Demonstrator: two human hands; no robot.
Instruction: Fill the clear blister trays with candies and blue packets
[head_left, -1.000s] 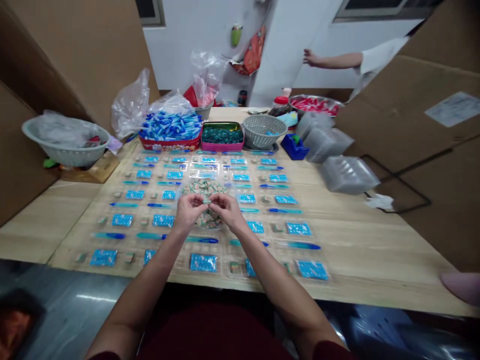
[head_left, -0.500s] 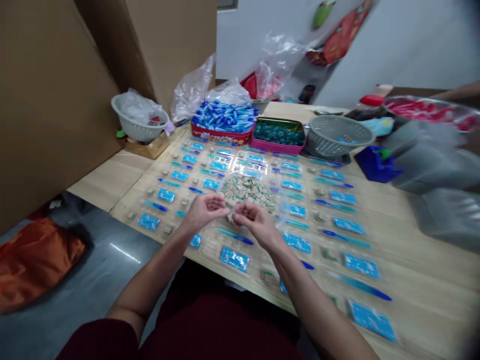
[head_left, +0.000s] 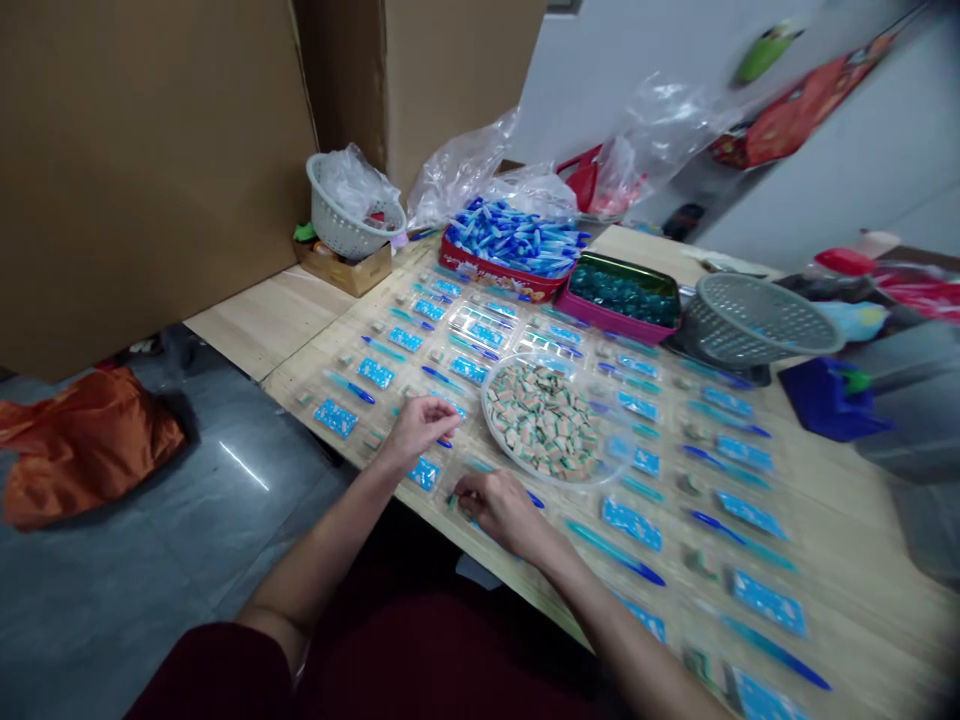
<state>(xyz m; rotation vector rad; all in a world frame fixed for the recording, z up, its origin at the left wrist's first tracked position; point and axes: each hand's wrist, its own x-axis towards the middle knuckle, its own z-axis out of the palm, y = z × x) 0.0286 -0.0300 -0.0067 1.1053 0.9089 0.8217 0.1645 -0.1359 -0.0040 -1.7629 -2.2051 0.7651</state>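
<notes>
well, on the wooden table (head_left: 300, 340), a clear round plate (head_left: 486, 425) of small striped pieces (head_left: 544, 420), light and easily taken by their edges, sits beside the loosely curled left hand (head_left: 424, 425); the right hand (head_left: 499, 510) presses down, any grip hidden.

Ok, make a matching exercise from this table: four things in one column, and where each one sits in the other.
Things:
1. Striped sweets
2. Blue-and-white tubes
3. Dark green pieces
4. Orange cloth

Places:
A. Grey floor
B. Pink tin
C. Round clear plate
D. Red tin

Pairs: 1-C, 2-D, 3-B, 4-A.
</notes>
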